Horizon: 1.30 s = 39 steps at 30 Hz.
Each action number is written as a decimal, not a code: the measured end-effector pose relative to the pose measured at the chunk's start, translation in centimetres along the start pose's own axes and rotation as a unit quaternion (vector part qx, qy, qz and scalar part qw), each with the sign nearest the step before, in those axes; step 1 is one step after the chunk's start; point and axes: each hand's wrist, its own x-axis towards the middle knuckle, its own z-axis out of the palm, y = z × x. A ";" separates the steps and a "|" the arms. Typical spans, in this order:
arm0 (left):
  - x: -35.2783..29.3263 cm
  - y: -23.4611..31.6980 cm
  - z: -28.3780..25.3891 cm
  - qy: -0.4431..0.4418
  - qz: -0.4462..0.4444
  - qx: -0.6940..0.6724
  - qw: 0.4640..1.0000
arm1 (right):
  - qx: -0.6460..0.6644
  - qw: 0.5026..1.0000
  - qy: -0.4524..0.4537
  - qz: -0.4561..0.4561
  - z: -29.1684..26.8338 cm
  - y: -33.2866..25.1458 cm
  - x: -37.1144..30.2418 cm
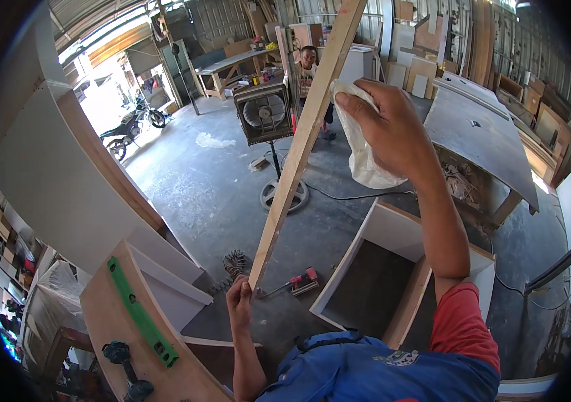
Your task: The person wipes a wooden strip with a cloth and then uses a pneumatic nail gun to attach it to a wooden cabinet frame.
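Note:
A long, pale wooden strip (295, 157) rises at a slant across the middle of the view. My left hand (239, 301) is closed round its lower end. Higher up, my right hand (392, 130) grips a soft, crumpled white bag (364, 151), with its upper corner at the strip's edge. Whether the bag is plastic or cloth is hard to make out. Below the strip, a red and black nail gun (304, 281) lies on the floor beside a coiled hose (234, 263). An open white cabinet box (392, 231) stands to its right.
A wooden panel (107, 295) at the lower left bears a green spirit level (139, 311) and a dark cordless drill (126, 368). Ahead stand a fan (264, 115) and a crouching person (307, 67). A grey worktable (480, 124) is at right; a tall white panel (64, 154) rises at left.

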 end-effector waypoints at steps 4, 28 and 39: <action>-0.1 -0.3 -0.2 0.017 0.009 0.002 1.000 | -0.060 0.997 -0.005 -0.041 0.3 1.2 -0.1; -0.4 -1.1 0.5 -0.008 0.003 0.010 1.000 | -0.063 0.991 0.056 -0.105 0.6 2.6 -0.9; -0.6 -1.5 1.1 0.039 -0.025 -0.006 0.999 | -0.045 0.966 0.194 -0.165 0.3 3.0 -0.1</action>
